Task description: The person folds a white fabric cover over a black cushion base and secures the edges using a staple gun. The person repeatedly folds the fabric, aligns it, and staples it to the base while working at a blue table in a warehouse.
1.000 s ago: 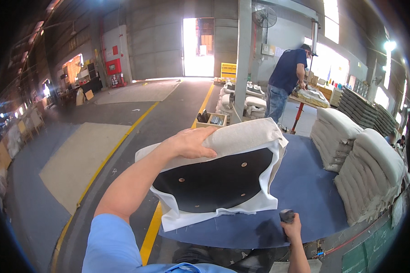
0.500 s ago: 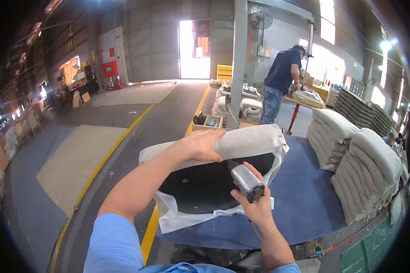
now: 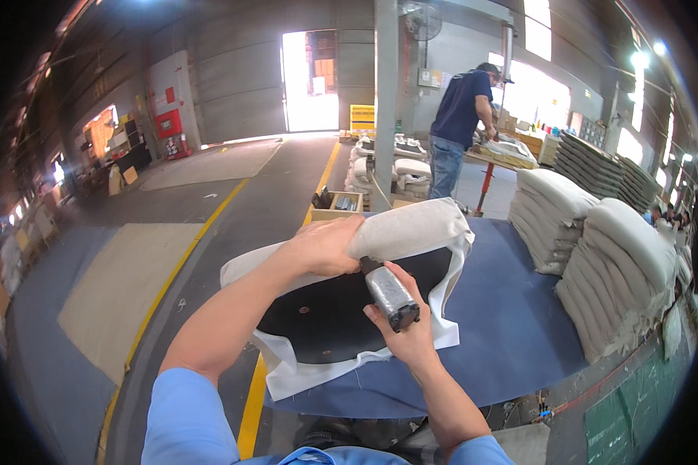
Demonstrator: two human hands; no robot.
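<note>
An upholstered seat cushion (image 3: 415, 225) stands tilted on the blue-topped table, its black underside (image 3: 326, 310) facing me. Light fabric covers its far edge, and a loose white fabric flap (image 3: 291, 372) hangs around the near side. My left hand (image 3: 327, 246) grips the fabric-covered far edge, thumb toward the black side. In my right hand (image 3: 412, 329) is a staple gun (image 3: 389, 293) with a silver-grey body. Its nose meets the fabric edge right beside my left thumb; the exact contact point is hidden.
Stacks of light cushions (image 3: 612, 271) stand on the right of the blue table (image 3: 504, 325). A wooden box (image 3: 337, 205) with staple strips sits beyond the far edge, near a grey post (image 3: 385, 101). Farther back, a co-worker (image 3: 457, 124) bends over another bench.
My right hand has brought the staple gun up and left, against the fabric edge beside my left thumb. My left hand keeps its grip. The whole view has shifted slightly.
</note>
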